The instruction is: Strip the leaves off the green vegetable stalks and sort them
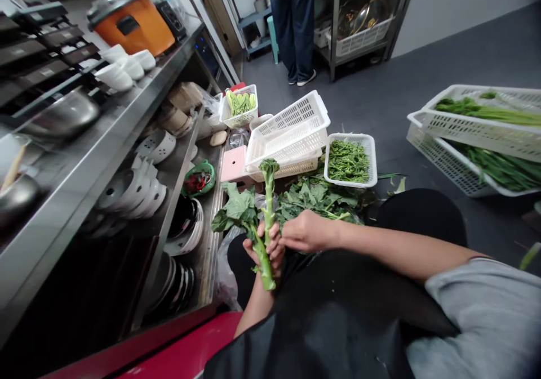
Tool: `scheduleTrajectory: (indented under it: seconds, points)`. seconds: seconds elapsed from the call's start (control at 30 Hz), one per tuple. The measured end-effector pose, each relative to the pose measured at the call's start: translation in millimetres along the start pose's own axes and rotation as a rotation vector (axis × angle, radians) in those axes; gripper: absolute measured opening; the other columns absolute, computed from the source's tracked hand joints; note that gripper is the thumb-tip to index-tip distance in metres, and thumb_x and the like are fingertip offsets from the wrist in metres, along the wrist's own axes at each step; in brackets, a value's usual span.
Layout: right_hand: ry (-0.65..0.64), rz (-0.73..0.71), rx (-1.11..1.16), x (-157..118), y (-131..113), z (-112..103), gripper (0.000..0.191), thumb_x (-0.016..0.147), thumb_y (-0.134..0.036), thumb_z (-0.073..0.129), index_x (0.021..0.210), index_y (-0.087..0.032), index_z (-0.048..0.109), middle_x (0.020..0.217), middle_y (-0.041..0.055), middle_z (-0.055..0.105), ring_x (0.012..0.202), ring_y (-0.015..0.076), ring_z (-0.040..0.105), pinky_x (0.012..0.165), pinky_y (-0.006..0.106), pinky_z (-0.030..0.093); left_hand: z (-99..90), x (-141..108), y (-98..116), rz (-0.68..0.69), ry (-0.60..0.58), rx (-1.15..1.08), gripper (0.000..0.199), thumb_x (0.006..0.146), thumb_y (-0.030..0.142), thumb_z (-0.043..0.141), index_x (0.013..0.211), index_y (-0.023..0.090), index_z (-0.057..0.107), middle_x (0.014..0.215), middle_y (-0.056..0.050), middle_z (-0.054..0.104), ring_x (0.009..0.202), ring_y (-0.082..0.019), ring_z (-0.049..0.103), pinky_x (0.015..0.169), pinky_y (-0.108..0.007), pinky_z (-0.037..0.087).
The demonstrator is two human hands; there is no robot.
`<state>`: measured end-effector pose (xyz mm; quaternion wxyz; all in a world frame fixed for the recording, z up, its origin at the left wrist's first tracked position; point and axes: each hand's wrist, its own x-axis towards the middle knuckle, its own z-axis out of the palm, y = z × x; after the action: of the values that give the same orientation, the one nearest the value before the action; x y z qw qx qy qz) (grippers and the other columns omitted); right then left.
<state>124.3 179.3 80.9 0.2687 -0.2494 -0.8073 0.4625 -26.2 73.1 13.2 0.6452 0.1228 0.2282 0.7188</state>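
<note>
Head view: the left hand has its grip clamped on the lower part of a floret stalk and a leafy stem, just in front of the apron; the right hand curls close beside, cannot tell whether its fingertips pinch anything. Risk (judged): a hard sideways tug could snap the stalk, or the leafy stem could slip, both sharing one hold. Stalk's long axis near upright, floret end toward the white basket; leafy stem aslant, leaves up-left, butt down.
</note>
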Motion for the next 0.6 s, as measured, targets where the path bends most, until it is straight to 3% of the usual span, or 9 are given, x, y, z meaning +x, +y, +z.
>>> scheduleTrajectory:
  seconds: [0.1,0.2,0.3,0.33,0.4,0.47,0.5,0.6]
  points:
    - [-0.129,0.077,0.096,13.2,16.7,-19.1,0.037,0.083,-0.049,0.051,0.076,-0.015,0.063,0.061,0.0005,0.059,0.05,0.0093,0.05,0.05,0.021,0.036,-11.2,0.2,-4.4,-0.069,-0.189,-0.083,0.044,0.072,0.059,0.057,0.077,0.022,0.033,0.069,0.006,0.028,0.038,0.004,0.008,0.027,-0.008,0.003]
    - [-0.055,0.054,0.117,35.3,24.2,-28.8,0.043,0.089,-0.05,0.042,0.078,-0.013,0.06,0.064,0.0021,0.06,0.051,0.0093,0.051,0.049,0.02,0.035,-13.0,-0.6,-9.4,-0.092,-0.247,-0.113,0.043,0.073,0.06,0.054,0.078,0.022,0.033,0.068,0.006,0.028,0.037,0.004,0.008,0.027,-0.008,0.005]
    - [0.112,-0.079,-0.25,27.8,13.0,-12.5,0.043,0.091,-0.045,0.041,0.069,-0.013,0.059,0.065,0.0054,0.06,0.056,0.0109,0.05,0.051,0.022,0.032,-8.3,2.6,-6.1,-0.073,-0.168,-0.095,0.039,0.07,0.053,0.056,0.08,0.021,0.036,0.073,0.003,0.036,0.041,0.002,0.016,0.029,-0.008,0.009]
    - [0.095,-0.127,-0.382,18.8,7.9,-5.5,0.04,0.091,-0.042,0.041,0.07,-0.014,0.061,0.068,0.0068,0.061,0.057,0.0118,0.05,0.051,0.023,0.031,-7.6,4.6,-3.2,-0.073,-0.15,-0.066,0.037,0.069,0.051,0.056,0.08,0.021,0.037,0.075,0.001,0.039,0.042,0.001,0.02,0.03,-0.009,0.01]
    - [-0.098,-0.154,-0.552,0.3,1.3,1.7,0.037,0.088,-0.042,0.046,0.07,-0.015,0.063,0.068,0.0077,0.062,0.057,0.0131,0.05,0.051,0.024,0.029,-9.5,8.4,3.8,-0.078,-0.141,0.03,0.036,0.065,0.049,0.056,0.079,0.02,0.041,0.079,-0.002,0.045,0.044,-0.001,0.027,0.032,-0.012,0.016]
    - [-0.27,-0.012,-0.577,-6.6,2.4,-4.9,0.042,0.081,-0.052,0.055,0.063,-0.015,0.063,0.057,0.0064,0.059,0.053,0.0136,0.049,0.05,0.024,0.029,-15.2,9.9,9.4,-0.085,-0.146,0.159,0.035,0.061,0.047,0.057,0.079,0.019,0.045,0.08,-0.005,0.05,0.045,-0.004,0.035,0.035,-0.016,0.023]
    - [-0.283,0.103,-0.53,-3.2,5.8,-12.4,0.047,0.077,-0.058,0.058,0.06,-0.015,0.062,0.053,0.0053,0.056,0.051,0.0134,0.049,0.049,0.024,0.03,-18.6,9.4,10.9,-0.088,-0.144,0.226,0.035,0.059,0.045,0.059,0.078,0.018,0.049,0.08,-0.006,0.052,0.045,-0.006,0.038,0.037,-0.019,0.026]
    - [-0.146,0.361,-0.231,26.5,21.6,-37.3,0.055,0.078,-0.066,0.05,0.068,-0.013,0.064,0.051,0.0028,0.054,0.046,0.0112,0.048,0.048,0.023,0.033,-26.0,3.9,9.5,-0.063,-0.108,0.418,0.033,0.055,0.04,0.064,0.074,0.014,0.057,0.08,-0.01,0.057,0.051,-0.013,0.048,0.042,-0.024,0.032]
